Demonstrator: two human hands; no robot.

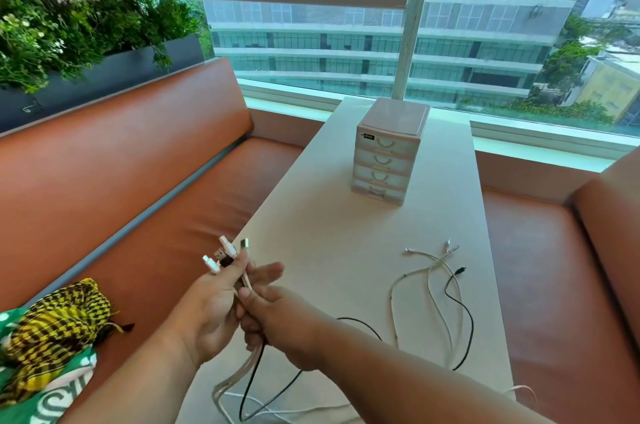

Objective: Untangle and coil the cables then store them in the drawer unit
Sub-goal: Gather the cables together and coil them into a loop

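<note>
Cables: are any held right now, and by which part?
Both hands hold the cables near one end: the left hand grips just below the plugs, and the right hand grips the strands right under it.

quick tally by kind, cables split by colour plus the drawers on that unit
Thin black cable: 1
Thin pale white cables: 3, going by their ends
Drawers in the pale pink plastic drawer unit: 4
Total: 8

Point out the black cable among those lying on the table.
The black cable, whose dark plug lies rightmost of the loose ends; the white cables beside it are all pale.
</note>
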